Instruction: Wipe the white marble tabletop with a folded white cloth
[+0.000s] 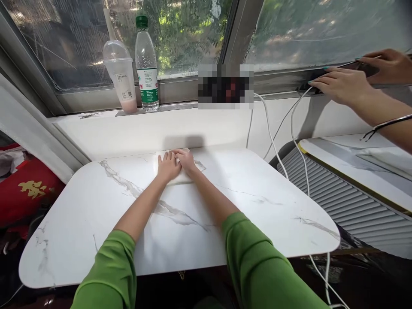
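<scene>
A white folded cloth or tissue [180, 179] lies flat on the white marbled table [244, 214], close to the wall. On top of it my left hand [169, 166] rests palm down with the fingers stretched out and a little apart. Right beside it, my right hand [186, 161] also lies on the white piece. Its fingers point left and touch or overlap the fingertips of the left hand. Much of the white piece is hidden under both hands.
On the window ledge stand a plastic cup with a straw [120, 81] and a green-capped water bottle [147, 73]. White cables [270, 128] hang at the right. Another person's hands [349, 86] hold a dark object at the ledge. A red bag [28, 189] is at left.
</scene>
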Demonstrator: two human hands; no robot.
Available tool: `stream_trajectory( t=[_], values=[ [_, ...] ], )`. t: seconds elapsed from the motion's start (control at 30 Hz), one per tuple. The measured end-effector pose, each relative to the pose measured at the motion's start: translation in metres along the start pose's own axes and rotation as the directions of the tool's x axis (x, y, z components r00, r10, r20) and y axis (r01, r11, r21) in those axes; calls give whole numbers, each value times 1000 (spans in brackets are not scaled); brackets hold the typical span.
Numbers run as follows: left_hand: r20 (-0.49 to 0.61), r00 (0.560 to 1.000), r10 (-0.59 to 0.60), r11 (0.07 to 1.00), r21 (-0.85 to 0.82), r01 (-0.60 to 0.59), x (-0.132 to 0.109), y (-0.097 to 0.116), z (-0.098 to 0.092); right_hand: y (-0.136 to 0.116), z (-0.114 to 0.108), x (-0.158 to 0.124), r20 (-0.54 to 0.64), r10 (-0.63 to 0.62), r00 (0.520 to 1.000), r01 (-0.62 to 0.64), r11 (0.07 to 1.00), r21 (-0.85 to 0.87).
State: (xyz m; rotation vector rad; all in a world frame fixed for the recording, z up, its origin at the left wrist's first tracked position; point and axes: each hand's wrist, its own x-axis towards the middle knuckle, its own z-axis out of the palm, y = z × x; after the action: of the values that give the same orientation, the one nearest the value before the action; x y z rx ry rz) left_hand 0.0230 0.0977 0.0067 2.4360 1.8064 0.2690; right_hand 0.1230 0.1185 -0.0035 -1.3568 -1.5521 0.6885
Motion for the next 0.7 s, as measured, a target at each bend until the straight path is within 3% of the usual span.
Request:
stream_trajectory(
  t=[0.1, 0.23, 0.33, 0.5, 0.6, 0.7],
  values=[
    [-9, 1000, 27, 999, 19, -27, -3, -2, 1, 1, 0, -7, 123, -31, 992, 40, 997, -63],
    [42, 995, 92, 995, 37, -93, -25, 6, 0, -3, -10, -39, 214, -35, 976, 85, 970, -228],
    [48, 991, 124, 991, 37, -126, -61, 12, -3, -12, -16, -76, 266, -20, 964, 100, 952, -291],
    [21, 981, 193, 978, 73, -194, -142, 7, -10, -45, -15, -145, 387, -23, 922, 132, 957, -258],
    [0, 971, 237, 968, 84, -236, -182, -6, -14, -65, -15, -170, 519, 42, 854, 65, 981, -185],
    [-31, 970, 242, 967, 97, -238, -205, -23, -20, -71, -15, -176, 665, -29, 746, 136, 985, -110]
  ],
)
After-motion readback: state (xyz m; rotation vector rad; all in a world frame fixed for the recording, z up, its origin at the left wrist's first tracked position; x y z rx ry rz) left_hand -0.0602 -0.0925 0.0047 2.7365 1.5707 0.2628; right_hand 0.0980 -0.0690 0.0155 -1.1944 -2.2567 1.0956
